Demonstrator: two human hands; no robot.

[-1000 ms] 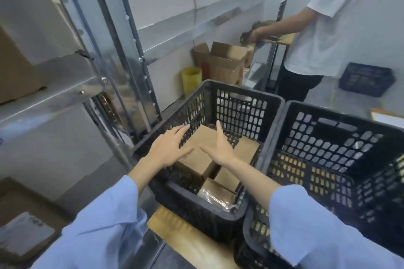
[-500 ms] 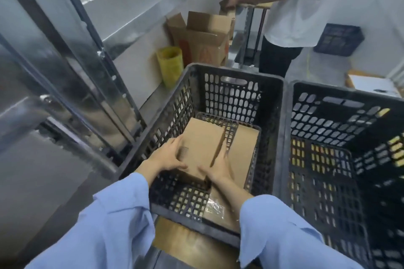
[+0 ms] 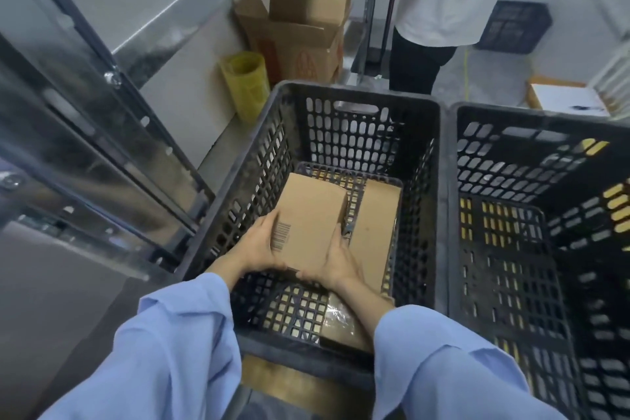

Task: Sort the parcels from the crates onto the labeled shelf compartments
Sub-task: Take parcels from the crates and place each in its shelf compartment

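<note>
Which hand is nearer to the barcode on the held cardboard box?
Left. The left hand grips the cardboard box right beside its barcode; the right hand holds the opposite side.

The parcel (image 3: 308, 215) is smooth, matt brown cardboard with a printed barcode. The crate (image 3: 358, 91) is black perforated plastic, dull and scuffed. The shelf frame (image 3: 112, 77) is shiny bare metal. A lower packet (image 3: 341, 317) has glossy, crinkled clear film. The sleeves (image 3: 170, 351) are soft light-blue cloth.
</note>
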